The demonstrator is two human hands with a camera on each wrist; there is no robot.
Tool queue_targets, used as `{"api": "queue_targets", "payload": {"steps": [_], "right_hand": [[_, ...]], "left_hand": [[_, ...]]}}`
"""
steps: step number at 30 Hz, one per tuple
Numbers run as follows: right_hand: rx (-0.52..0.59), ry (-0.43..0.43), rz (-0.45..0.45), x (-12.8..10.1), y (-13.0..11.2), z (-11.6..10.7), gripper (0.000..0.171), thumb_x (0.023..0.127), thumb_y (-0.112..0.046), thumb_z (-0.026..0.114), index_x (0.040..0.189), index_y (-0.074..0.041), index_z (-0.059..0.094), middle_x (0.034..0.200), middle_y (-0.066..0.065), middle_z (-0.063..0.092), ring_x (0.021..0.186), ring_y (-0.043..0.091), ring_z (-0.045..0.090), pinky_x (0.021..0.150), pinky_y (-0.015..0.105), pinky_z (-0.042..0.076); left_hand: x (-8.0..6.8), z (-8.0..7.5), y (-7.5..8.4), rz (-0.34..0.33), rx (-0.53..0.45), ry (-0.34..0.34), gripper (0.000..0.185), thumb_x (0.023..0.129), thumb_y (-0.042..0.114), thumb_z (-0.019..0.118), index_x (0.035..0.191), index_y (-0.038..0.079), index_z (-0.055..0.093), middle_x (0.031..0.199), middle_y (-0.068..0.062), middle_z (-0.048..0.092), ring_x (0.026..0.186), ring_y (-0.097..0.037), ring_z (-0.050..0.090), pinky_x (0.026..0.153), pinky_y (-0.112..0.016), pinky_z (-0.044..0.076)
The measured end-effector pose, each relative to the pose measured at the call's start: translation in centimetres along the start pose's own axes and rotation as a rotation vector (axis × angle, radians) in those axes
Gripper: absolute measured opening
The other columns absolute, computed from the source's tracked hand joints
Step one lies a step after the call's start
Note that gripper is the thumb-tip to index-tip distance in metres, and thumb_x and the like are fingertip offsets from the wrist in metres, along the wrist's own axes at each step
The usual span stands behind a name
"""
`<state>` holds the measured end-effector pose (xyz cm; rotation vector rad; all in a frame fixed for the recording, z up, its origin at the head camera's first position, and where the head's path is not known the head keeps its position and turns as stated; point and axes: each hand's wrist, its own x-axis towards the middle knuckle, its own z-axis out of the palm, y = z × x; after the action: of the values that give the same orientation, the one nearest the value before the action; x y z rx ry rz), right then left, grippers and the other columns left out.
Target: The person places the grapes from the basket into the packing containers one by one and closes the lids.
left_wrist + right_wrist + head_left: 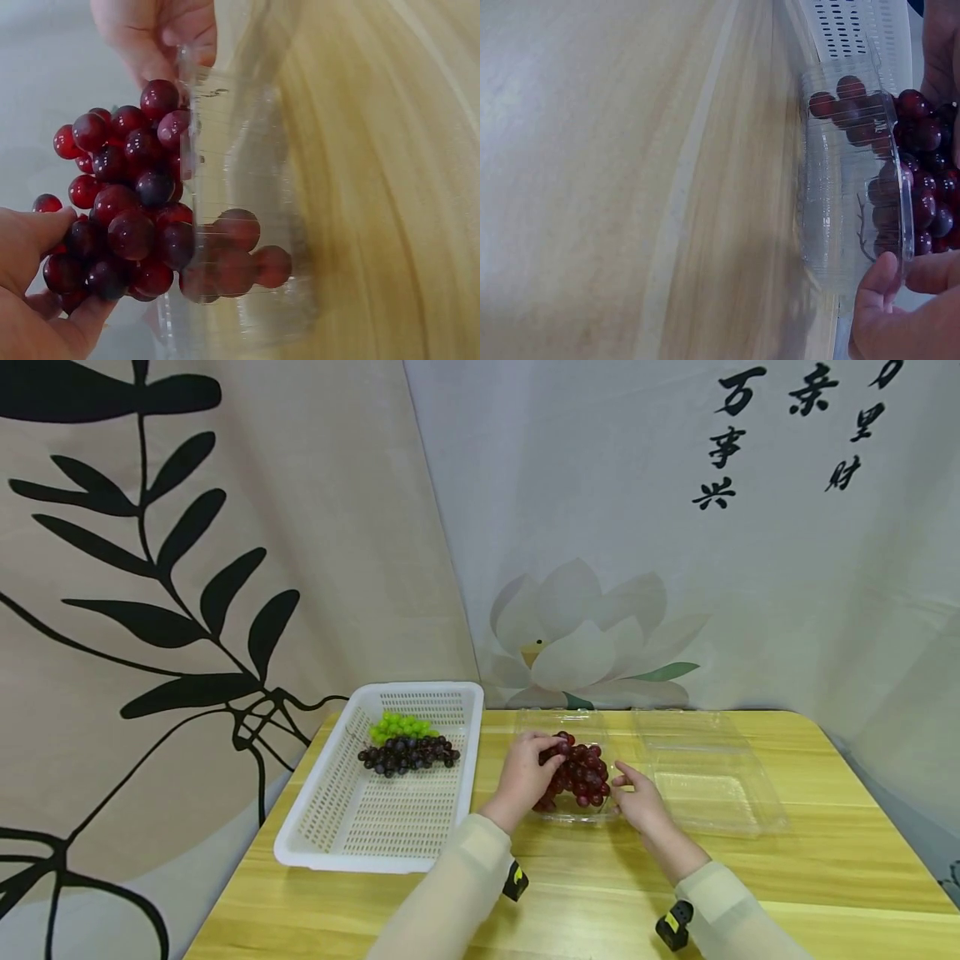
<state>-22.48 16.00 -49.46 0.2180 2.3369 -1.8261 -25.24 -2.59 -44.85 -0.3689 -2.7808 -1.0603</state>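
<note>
A bunch of red grapes is partly inside a clear plastic box, with much of it standing above the rim. My left hand grips the bunch from its left side, thumb and fingers around the grapes, as the left wrist view also shows. Several grapes show through the box wall low down. At the opposite side, my right hand pinches the box's rim between thumb and finger. A thin stem shows through the plastic near that thumb.
To the left stands a white perforated basket holding green grapes and dark grapes. A second clear box, lid raised, lies on the right of the wooden table. A printed curtain hangs behind.
</note>
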Motion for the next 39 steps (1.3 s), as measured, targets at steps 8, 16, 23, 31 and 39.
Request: {"api": "queue_targets", "payload": {"steps": [8, 16, 23, 31, 39], "right_hand": [[0.011, 0.01, -0.001, 0.0, -0.1, 0.1, 0.056, 0.095, 0.003, 0.044, 0.147, 0.005, 0.024, 0.117, 0.019, 0.043, 0.07, 0.011, 0.048, 0.06, 0.02, 0.047], [0.032, 0.007, 0.006, -0.2, -0.1, 0.2, 0.055, 0.096, 0.004, 0.041, 0.147, 0.004, 0.023, 0.114, 0.017, 0.043, 0.072, 0.011, 0.046, 0.059, 0.019, 0.046], [0.022, 0.029, 0.015, -0.5, -0.3, 0.4, 0.053, 0.095, 0.002, 0.039, 0.147, 0.005, 0.025, 0.104, 0.012, 0.044, 0.065, 0.007, 0.042, 0.053, 0.016, 0.039], [0.053, 0.041, 0.038, -0.8, -0.4, 0.6, 0.052, 0.096, 0.001, 0.038, 0.146, 0.004, 0.026, 0.097, 0.007, 0.042, 0.059, 0.004, 0.036, 0.048, 0.015, 0.031], [0.039, 0.109, 0.024, -0.7, 0.0, 0.8, 0.05, 0.095, 0.001, 0.039, 0.145, 0.003, 0.031, 0.098, 0.008, 0.041, 0.051, 0.002, 0.032, 0.044, 0.016, 0.028]], "left_hand": [[-0.1, 0.7, -0.5, -0.025, 0.002, 0.009, 0.029, 0.089, 0.02, 0.066, 0.118, 0.016, 0.068, 0.121, -0.007, 0.06, 0.112, -0.022, 0.058, 0.095, -0.033, 0.049], [-0.2, 1.3, -0.5, -0.034, 0.034, -0.008, 0.029, 0.09, 0.019, 0.065, 0.118, 0.015, 0.068, 0.119, -0.007, 0.06, 0.112, -0.023, 0.057, 0.095, -0.033, 0.049], [-0.6, 1.8, -0.2, -0.017, 0.078, -0.062, 0.027, 0.09, 0.017, 0.065, 0.117, 0.017, 0.068, 0.117, -0.007, 0.06, 0.107, -0.022, 0.059, 0.089, -0.03, 0.052], [-0.8, 2.1, 0.0, -0.029, 0.124, -0.069, 0.026, 0.089, 0.016, 0.066, 0.115, 0.015, 0.07, 0.119, -0.008, 0.06, 0.109, -0.022, 0.059, 0.089, -0.03, 0.052], [-1.4, 1.9, 0.4, -0.044, 0.227, -0.072, 0.027, 0.093, 0.021, 0.061, 0.119, 0.015, 0.067, 0.123, -0.01, 0.062, 0.123, -0.026, 0.052, 0.099, -0.036, 0.047]]}}
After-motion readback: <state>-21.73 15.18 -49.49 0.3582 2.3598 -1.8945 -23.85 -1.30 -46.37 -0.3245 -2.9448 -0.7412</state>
